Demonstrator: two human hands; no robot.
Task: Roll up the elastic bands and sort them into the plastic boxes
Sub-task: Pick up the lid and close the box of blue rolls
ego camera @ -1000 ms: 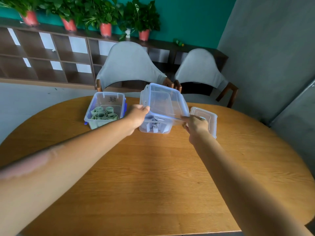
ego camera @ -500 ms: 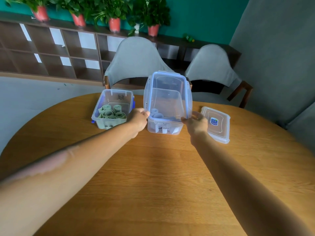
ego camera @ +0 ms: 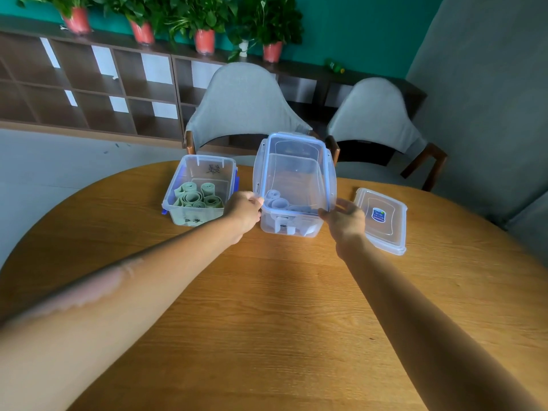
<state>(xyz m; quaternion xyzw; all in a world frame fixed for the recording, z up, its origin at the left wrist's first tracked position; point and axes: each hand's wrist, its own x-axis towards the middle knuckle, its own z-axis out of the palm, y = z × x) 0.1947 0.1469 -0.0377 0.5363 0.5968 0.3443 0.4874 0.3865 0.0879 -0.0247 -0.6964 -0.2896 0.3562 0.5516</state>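
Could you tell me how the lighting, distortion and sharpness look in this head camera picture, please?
Head view: soft light, with a bright patch on the wooden table between the forearms; wide-angle bending curves the shelving and stretches the near forearms, which look soft; the clear lid held by the left hand and right hand hazes the bluish rolls behind it.

1 head view, forward-down over the table (ego camera: 267, 307) (close, wide-angle)
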